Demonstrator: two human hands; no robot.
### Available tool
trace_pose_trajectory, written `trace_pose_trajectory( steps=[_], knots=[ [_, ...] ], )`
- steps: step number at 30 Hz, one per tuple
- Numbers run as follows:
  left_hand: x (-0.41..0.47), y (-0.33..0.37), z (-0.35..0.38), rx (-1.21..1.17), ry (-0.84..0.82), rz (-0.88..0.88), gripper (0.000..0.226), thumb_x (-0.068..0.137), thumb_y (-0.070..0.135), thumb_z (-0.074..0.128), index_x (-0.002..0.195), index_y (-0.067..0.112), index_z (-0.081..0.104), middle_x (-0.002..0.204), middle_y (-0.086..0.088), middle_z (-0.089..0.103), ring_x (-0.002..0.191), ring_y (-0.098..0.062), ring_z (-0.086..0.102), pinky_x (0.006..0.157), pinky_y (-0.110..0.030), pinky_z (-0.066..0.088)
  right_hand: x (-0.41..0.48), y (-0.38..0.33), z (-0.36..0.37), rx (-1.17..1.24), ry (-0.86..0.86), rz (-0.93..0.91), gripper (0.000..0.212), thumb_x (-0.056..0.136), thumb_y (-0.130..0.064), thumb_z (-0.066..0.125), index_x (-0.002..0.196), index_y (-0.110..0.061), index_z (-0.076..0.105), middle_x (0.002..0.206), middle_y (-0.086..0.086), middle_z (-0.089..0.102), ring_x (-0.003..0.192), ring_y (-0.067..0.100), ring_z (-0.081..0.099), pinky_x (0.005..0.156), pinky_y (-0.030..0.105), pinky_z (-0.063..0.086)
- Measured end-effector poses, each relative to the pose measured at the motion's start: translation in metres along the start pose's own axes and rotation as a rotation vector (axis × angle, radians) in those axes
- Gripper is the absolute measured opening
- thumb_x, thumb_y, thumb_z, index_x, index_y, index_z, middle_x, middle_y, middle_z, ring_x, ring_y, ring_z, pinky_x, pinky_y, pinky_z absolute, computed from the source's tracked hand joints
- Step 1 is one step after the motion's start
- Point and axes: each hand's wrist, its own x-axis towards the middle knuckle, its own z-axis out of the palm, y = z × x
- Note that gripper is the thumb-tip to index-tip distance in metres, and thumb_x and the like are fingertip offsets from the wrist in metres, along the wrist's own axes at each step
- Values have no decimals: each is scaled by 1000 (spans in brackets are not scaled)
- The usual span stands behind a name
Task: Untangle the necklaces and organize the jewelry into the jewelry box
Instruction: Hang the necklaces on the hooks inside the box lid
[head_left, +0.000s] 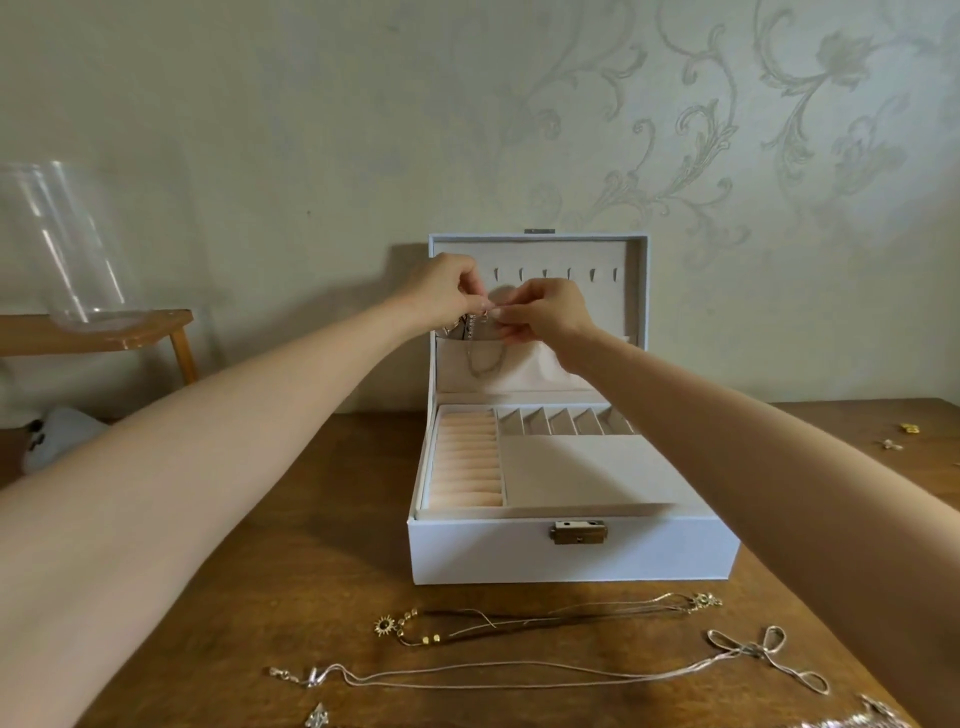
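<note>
- Both hands are up at the box (571, 551) lid. The left hand (447, 291) and right hand (550, 312) each pinch the top of a thin chain (480, 358), fingertips nearly touching, just below the hooks (569, 273).
- The chain's loop hangs over the lid pocket (519, 374). Can't tell if it's on a hook yet.
- Tiny clasp, tiny hook: if the pinch slips, I'd guess the chain drops into the pocket and bunches up again.
- Tugging too hard could rock the lid back.
- The necklaces (519, 618) on the table (260, 571) lie close together, and a forearm pulling back low could drag them into each other.
</note>
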Motion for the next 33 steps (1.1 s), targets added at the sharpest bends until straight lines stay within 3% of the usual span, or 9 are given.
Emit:
trace_pose_trajectory(
  steps=[4, 8, 11, 17, 21, 24, 27, 31, 33],
  knots=[
    [-2, 6, 2, 123, 187, -8, 8, 84, 6, 62, 83, 12, 66, 91, 3, 66, 85, -12, 55, 67, -17, 35, 12, -2, 3, -128, 154, -78, 7, 77, 1, 72, 76, -1, 65, 64, 6, 62, 55, 15, 59, 51, 22, 53],
    [1, 6, 6, 322, 438, -60, 12, 87, 16, 55, 92, 18, 66, 101, -1, 69, 99, -26, 60, 71, -29, 39, 27, -7, 16, -267, 263, -175, 2, 77, -5, 70, 76, -6, 69, 71, 4, 65, 68, 16, 61, 67, 29, 54],
    [7, 7, 7, 347, 492, -119, 13, 88, 16, 53, 94, 17, 65, 105, -6, 68, 103, -32, 58, 73, -32, 40, 38, -11, 24, -320, 325, -190, 21, 76, -5, 65, 64, -19, 56, 73, 0, 63, 74, 18, 61, 67, 30, 51],
    [14, 19, 12, 486, 466, -167, 21, 87, 8, 49, 101, 10, 65, 108, -14, 65, 104, -36, 58, 69, -31, 34, 49, -13, 29, -391, 406, -145, 12, 74, -7, 58, 72, -18, 60, 84, 6, 68, 79, 24, 63, 68, 35, 54],
    [14, 32, 10, 547, 397, -212, 19, 85, 2, 51, 101, 5, 61, 111, -17, 63, 106, -36, 57, 69, -33, 35, 47, -16, 31, -391, 388, -79, 22, 69, -1, 50, 52, -15, 47, 67, 10, 61, 69, 30, 62, 56, 35, 50],
    [12, 34, 8, 532, 362, -224, 19, 85, 4, 52, 103, 4, 59, 113, -18, 62, 106, -36, 57, 70, -33, 35, 44, -21, 30, -308, 374, -16, 18, 67, 1, 47, 53, -10, 47, 72, 18, 64, 69, 33, 65, 62, 39, 55],
    [13, 35, 5, 493, 348, -258, 21, 86, 6, 53, 107, 4, 59, 117, -17, 61, 109, -36, 56, 73, -32, 39, 41, -28, 27, -243, 354, 55, 13, 69, 2, 51, 59, -2, 58, 66, 17, 63, 65, 30, 64, 63, 37, 56],
    [14, 32, 5, 473, 372, -288, 22, 87, 3, 51, 106, 3, 61, 117, -18, 62, 109, -37, 57, 78, -34, 44, 40, -26, 25, -166, 332, 129, 18, 64, -2, 72, 53, -4, 59, 66, 19, 68, 56, 26, 61, 58, 35, 54],
    [13, 30, 6, 474, 375, -290, 22, 86, 2, 51, 105, 3, 61, 115, -18, 63, 108, -37, 57, 78, -34, 44, 39, -24, 25, -151, 338, 125, 20, 63, -2, 73, 49, -6, 60, 63, 17, 68, 57, 27, 62, 59, 36, 55]
  ],
)
